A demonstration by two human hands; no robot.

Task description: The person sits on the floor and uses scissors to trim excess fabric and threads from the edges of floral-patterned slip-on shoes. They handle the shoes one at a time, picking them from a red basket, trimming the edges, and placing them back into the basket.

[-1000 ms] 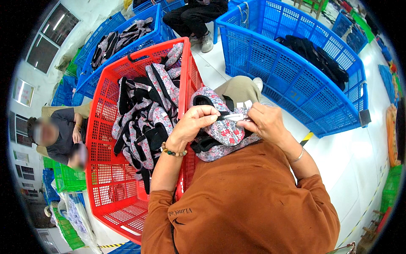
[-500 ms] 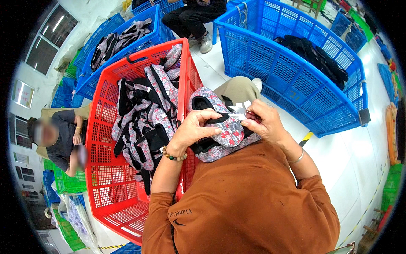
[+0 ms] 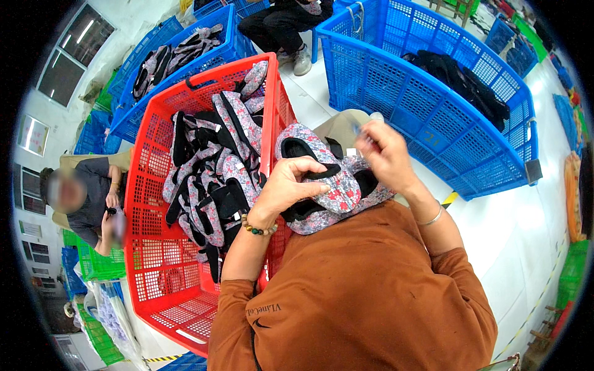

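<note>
My left hand (image 3: 278, 188) is closed on a grey and red floral fabric slipper (image 3: 339, 193), thumb and forefinger pinching the black-lined edge of its opening. More slippers of the same cloth (image 3: 309, 224) lie under it on my lap. My right hand (image 3: 393, 154) is raised just right of the slippers, with fingers curled together and smeared by motion. A small blurred thing shows at its fingertips, too unclear to name. A small white tag (image 3: 351, 152) stands out between the hands, beside a black strap.
Close on my left stands a red crate (image 3: 148, 247) with a heap of floral slippers (image 3: 213, 179). A blue crate (image 3: 427, 105) with black items is ahead right; another blue crate (image 3: 229, 46) stands behind the red one. One person (image 3: 93, 191) sits at left, another (image 3: 281, 28) ahead.
My right hand has lifted away from the slipper, up and slightly right. The white pieces that were between both hands are mostly gone from there. My left hand keeps its hold.
</note>
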